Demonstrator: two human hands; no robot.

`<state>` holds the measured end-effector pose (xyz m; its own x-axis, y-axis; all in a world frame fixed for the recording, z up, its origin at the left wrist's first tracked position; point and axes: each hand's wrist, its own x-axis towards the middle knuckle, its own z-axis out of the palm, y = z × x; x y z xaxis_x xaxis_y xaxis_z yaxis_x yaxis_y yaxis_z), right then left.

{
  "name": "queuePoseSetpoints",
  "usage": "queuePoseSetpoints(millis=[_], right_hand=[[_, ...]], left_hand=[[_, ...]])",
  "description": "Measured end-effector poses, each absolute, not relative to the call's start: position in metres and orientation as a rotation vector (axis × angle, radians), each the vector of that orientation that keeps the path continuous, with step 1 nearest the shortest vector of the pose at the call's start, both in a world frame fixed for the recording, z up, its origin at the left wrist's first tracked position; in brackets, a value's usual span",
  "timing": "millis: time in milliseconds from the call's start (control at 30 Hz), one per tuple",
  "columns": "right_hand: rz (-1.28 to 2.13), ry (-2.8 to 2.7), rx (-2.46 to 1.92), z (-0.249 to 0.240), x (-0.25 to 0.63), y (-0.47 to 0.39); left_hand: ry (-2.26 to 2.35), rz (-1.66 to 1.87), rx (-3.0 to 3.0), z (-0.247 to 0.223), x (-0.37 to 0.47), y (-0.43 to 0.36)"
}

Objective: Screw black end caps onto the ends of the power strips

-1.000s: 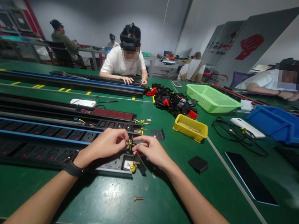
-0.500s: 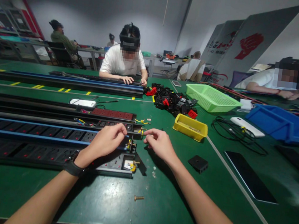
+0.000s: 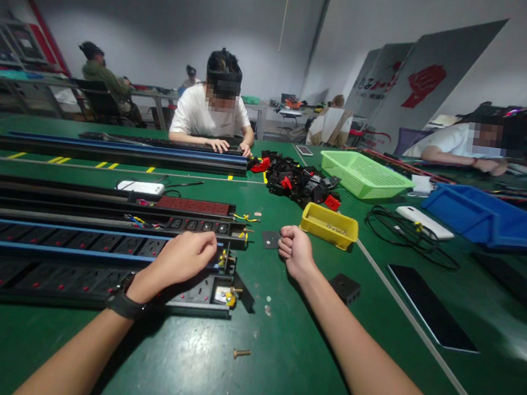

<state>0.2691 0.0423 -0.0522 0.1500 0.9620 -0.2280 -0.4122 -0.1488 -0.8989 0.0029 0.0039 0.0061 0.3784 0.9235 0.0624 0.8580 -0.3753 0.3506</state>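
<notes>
The long black socket strip with blue edges (image 3: 73, 240) lies face up across the left of the frame, its right end open near the centre, showing yellow and brass-coloured parts. The thin, flat black plate (image 3: 269, 240) lies right of centre, partly hidden.

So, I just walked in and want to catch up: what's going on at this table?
The left hand is over the blue-edged socket strip, near its wired end. The right hand, fingers curled, is at the small black plate near the yellow tray; whether it grips anything is unclear. A brass-coloured bolt lies nearer the table's front edge. Across the table, a person in white has both hands at another long strip.
</notes>
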Motion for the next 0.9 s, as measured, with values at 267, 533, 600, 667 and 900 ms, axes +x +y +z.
queuePoseSetpoints(millis=[267, 533, 600, 667, 900], right_hand=[[1.424, -0.6, -1.085, -0.055, 0.26, 0.039], [1.422, -0.582, -1.079, -0.057, 0.255, 0.038], [1.423, -0.578, -1.075, -0.057, 0.256, 0.038], [1.424, -0.574, -1.074, -0.058, 0.256, 0.039], [1.417, -0.559, -1.064, -0.061, 0.257, 0.04]], left_hand=[[1.595, 0.316, 2.364, 0.009, 0.006, 0.003], [1.593, 0.314, 2.391, 0.007, 0.005, 0.003], [1.596, 0.312, 2.395, 0.006, 0.005, 0.003], [1.599, 0.307, 2.401, 0.006, 0.005, 0.003], [1.602, 0.291, 2.399, 0.005, 0.004, 0.003]])
